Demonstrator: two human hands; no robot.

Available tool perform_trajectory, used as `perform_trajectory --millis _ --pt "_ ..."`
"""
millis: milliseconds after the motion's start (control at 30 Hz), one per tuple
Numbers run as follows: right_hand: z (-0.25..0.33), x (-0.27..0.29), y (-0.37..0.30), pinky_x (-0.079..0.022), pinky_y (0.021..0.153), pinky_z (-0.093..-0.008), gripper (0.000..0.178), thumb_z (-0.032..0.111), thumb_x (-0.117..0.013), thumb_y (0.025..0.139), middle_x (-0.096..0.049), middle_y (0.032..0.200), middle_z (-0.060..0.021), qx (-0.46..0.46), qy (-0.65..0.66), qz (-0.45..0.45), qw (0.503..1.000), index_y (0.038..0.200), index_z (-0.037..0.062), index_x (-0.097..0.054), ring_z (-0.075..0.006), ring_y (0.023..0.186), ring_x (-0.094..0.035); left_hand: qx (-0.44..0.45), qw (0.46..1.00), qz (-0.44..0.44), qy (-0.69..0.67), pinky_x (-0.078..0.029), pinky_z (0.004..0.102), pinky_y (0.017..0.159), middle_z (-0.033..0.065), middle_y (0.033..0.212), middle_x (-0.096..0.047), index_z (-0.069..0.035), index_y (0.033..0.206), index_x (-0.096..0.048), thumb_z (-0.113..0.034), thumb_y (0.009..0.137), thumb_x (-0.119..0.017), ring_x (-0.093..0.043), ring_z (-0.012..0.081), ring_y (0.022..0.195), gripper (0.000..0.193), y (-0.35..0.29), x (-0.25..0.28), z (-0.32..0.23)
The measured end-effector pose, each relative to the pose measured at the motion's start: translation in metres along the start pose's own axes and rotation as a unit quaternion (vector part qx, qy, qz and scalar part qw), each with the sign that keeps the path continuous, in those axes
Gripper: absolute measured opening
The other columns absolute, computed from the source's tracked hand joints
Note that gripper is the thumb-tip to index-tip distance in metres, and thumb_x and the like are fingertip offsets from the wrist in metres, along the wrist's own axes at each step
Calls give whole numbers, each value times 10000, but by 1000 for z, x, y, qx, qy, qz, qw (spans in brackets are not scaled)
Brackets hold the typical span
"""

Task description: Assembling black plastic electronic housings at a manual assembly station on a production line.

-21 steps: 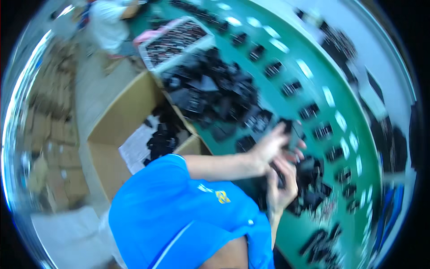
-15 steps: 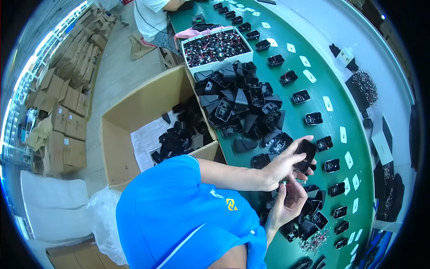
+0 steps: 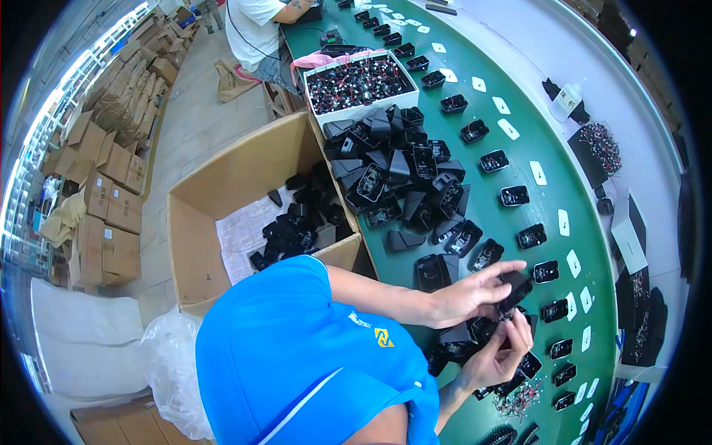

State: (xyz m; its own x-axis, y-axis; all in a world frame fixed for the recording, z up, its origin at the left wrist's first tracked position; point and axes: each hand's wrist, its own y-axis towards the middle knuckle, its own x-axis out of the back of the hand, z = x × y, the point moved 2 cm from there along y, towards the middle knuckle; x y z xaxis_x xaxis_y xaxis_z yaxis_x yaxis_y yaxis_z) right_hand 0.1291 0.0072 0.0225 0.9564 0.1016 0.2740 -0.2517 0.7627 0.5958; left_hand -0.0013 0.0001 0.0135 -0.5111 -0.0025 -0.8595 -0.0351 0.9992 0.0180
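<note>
In my left hand (image 3: pixel 475 295) is a black plastic housing (image 3: pixel 515 291), gripped between thumb and fingers and tilted above the green table. Pinched together at the housing's lower end are the fingers of my right hand (image 3: pixel 503 354). They hold a small wired component, now mostly hidden by the fingertips. Below and around my hands lie more loose black housings (image 3: pixel 528 365). Close to my right wrist is a little heap of thin red and white wired parts (image 3: pixel 519 400). A larger pile of black housings (image 3: pixel 400 167) lies beyond my left hand.
Along the green table (image 3: pixel 482 215) runs a row of open black housings (image 3: pixel 515 196) beside white cards (image 3: pixel 538 173). A white box of wired parts (image 3: pixel 404 100) stands farther off. At the table's left is a cardboard box (image 3: pixel 245 159) with black pieces. Another person (image 3: pixel 252 33) sits at the far end.
Both hands have moved nearer and slightly right with the housing. My right fingers have come up against its lower end, and the red wire seen before is now hidden.
</note>
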Motion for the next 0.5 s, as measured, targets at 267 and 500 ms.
perform_trajectory --millis 267,500 --pt "0 13 -4 -395 1079 -382 141 -18 -668 903 -737 1076 -28 -48 -84 -31 995 992 90 -686 -226 1224 -529 79 993 23 80 -498 256 889 51 1188 -548 -194 1558 -326 -208 1056 -560 -556 116 1034 555 -5 0 5" --pt "0 14 -4 -385 1069 -389 137 -15 -672 901 -736 1072 -20 -67 -100 -27 992 976 99 -686 -228 1233 -514 32 975 50 216 -491 257 854 75 1156 -566 -170 1539 -359 -243 1041 -591 -560 131 1007 555 0 6 4"
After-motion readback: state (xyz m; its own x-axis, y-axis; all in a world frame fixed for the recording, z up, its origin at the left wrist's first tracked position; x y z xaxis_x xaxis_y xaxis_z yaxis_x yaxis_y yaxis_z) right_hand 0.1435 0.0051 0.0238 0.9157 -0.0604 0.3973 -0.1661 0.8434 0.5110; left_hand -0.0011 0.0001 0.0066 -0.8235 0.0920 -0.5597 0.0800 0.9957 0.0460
